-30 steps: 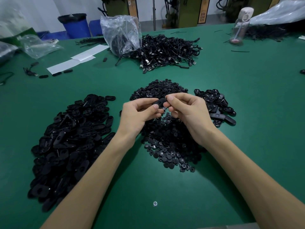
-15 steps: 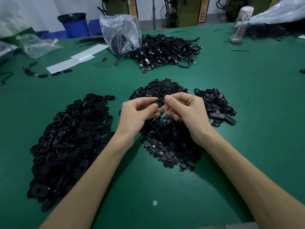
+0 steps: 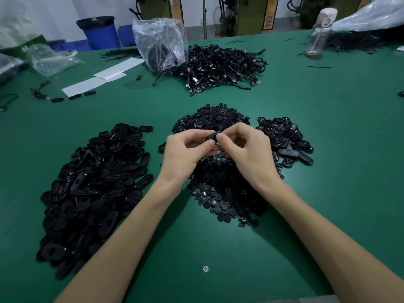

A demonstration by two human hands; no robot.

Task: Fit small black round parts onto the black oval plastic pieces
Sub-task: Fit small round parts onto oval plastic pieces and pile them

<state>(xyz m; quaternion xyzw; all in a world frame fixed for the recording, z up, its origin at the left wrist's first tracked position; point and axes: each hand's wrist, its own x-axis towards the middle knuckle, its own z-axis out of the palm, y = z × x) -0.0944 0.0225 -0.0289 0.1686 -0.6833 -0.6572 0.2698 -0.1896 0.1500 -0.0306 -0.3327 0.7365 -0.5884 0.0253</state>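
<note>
Over the round parts (image 3: 218, 186) heaped in the middle of the table (image 3: 332, 132), the left hand (image 3: 185, 154) and right hand (image 3: 249, 154) curl their fingers and pinch one oval (image 3: 213, 136) between thumbs and forefingers. It seems light, stiff and smooth; holding its edges should leave the face free. Any round part on it is hidden.

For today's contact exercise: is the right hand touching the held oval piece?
Touching. Head view: right hand and left hand both pinch the oval piece.

— How many heaps do we count?
— Four: oval pieces (image 3: 94, 189) left, round parts (image 3: 223, 193) centre, a smaller pile (image 3: 284, 138) right, cables (image 3: 223, 66) upper centre. Plus one bottle (image 3: 318, 33) and one blue bin (image 3: 98, 31).
</note>
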